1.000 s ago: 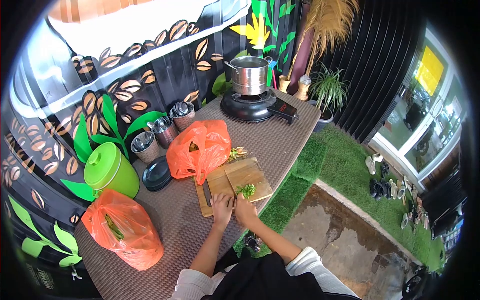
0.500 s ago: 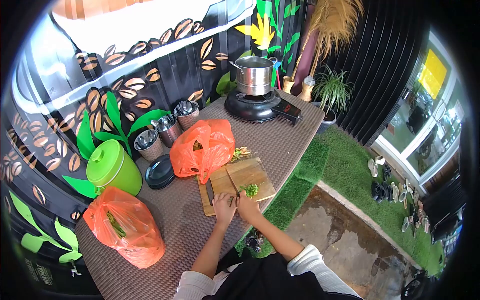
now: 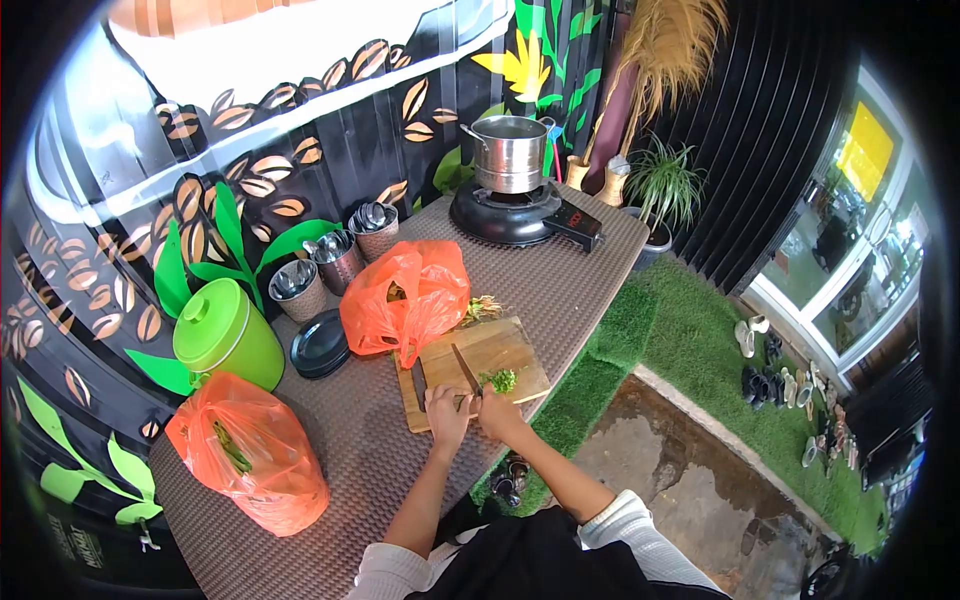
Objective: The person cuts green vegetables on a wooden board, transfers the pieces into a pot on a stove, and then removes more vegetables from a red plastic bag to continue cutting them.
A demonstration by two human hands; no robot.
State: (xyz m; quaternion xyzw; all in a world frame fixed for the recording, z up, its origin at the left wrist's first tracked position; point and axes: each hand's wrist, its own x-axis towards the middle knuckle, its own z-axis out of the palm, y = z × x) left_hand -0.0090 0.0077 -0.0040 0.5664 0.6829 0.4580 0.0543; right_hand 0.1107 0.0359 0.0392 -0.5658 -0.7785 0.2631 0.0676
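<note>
My right hand (image 3: 497, 416) grips the handle of a knife, whose blade (image 3: 465, 366) points away from me over a wooden cutting board (image 3: 508, 345). Just right of the blade lies a small heap of chopped greens (image 3: 499, 381). Close beside the knife, at the board's near edge, my left hand (image 3: 446, 414) has its fingers curled together. A small dark bit shows at those fingertips, too small to name. Pale root ends of a bunch of greens (image 3: 483, 309) lie behind the board, next to an orange plastic bag (image 3: 410, 300).
A steel pot (image 3: 511, 155) stands on a black portable stove (image 3: 505, 215) at the far end. Along the wall are cutlery cups (image 3: 335, 262), dark plates (image 3: 320, 345) and a green lidded bucket (image 3: 225, 335). Another orange bag (image 3: 250, 460) sits at left. The table edge (image 3: 585, 345) runs along the right.
The knife's blade has swung a little, its tip staying near the middle of the board. My left fingers have shifted slightly. The greens heap looks unchanged.
</note>
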